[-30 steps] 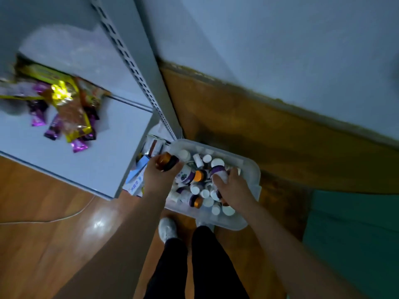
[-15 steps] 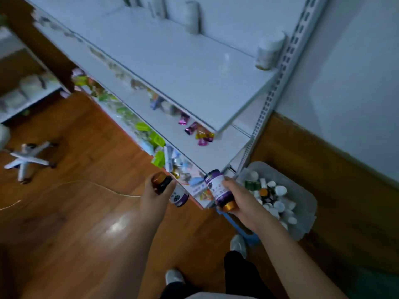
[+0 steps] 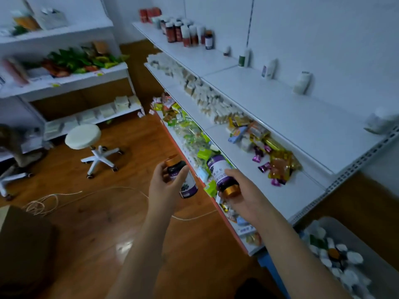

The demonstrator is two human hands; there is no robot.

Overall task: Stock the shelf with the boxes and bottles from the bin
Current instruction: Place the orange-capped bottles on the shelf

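White shelving runs along the wall ahead of and to the right of the hands, above a wooden floor. Two bottles are being carried from the bin to the shelf. The left hand is wrapped around a dark bottle with a purple label, held with its gold cap up and tilted away. The right hand is clamped on a second purple-labelled bottle, held with its gold cap toward the wrist. The two hands are kept close together but not touching, just in front of the lower shelf edges. Behind and to the right of the right hand, the bin is seen on the floor, with many white-capped bottles left in it, so the task is judged far from finished. A row of upright bottles stands far ahead of the hands on the top shelf, and a few lone ones along its back. Next, each bottle is likely to need turning upright and lifting over the shelf edge onto a bare stretch of the top shelf.
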